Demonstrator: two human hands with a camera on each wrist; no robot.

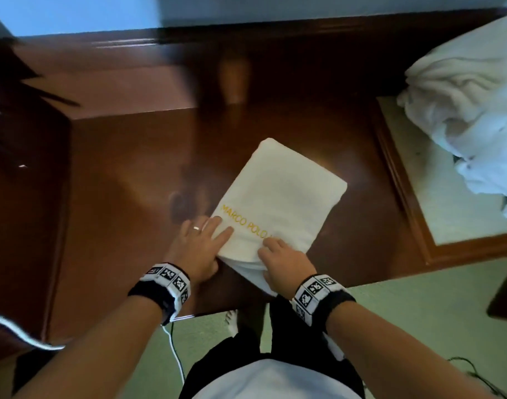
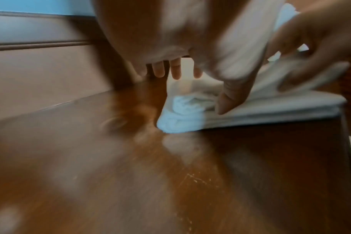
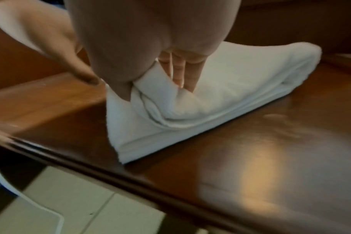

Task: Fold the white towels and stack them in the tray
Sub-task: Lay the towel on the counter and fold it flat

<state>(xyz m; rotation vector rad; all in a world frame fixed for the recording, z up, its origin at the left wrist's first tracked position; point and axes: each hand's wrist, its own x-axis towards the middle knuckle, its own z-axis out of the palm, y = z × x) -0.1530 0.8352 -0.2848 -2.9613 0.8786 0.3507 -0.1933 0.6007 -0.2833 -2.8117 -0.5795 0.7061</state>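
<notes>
Folded white towel (image 1: 278,197) flat on the dark wooden table (image 1: 125,182), turned at an angle, with yellow letters "MARCO POLO" across the near part of its top. Near corner of the folded white towel close to the front table edge (image 3: 114,177), beyond which only pale floor tiles (image 3: 102,210).

Left hand (image 1: 199,246) at the near left corner of the folded white towel: straight fingers (image 1: 217,226) spread flat on the top, thumb at the side of the layers; whether the thumb really pinches, cannot tell. A ring (image 1: 197,228) on one finger. Right hand (image 1: 284,263) just beside the left one, at the near right corner, clamped on the folded white towel: thumb under a bunched fold, fingers on top, as seen in the right wrist view (image 3: 150,52). The two hands close together but not touching, only the towel corner between them.

To the left of the left hand, a wide bare stretch of table up to a raised wooden ledge (image 1: 125,90) at the back. To the right of the right hand, a band of bare wood, then the wooden tray (image 1: 404,194) with a raised brown rim and a pale bottom. In the far part of the wooden tray, well apart from both hands, a heap of unfolded white towels (image 1: 465,110), partly hanging beyond the picture edge. Near part of the pale bottom bare. A white cable (image 1: 174,349) below the left wrist, down to the floor.
</notes>
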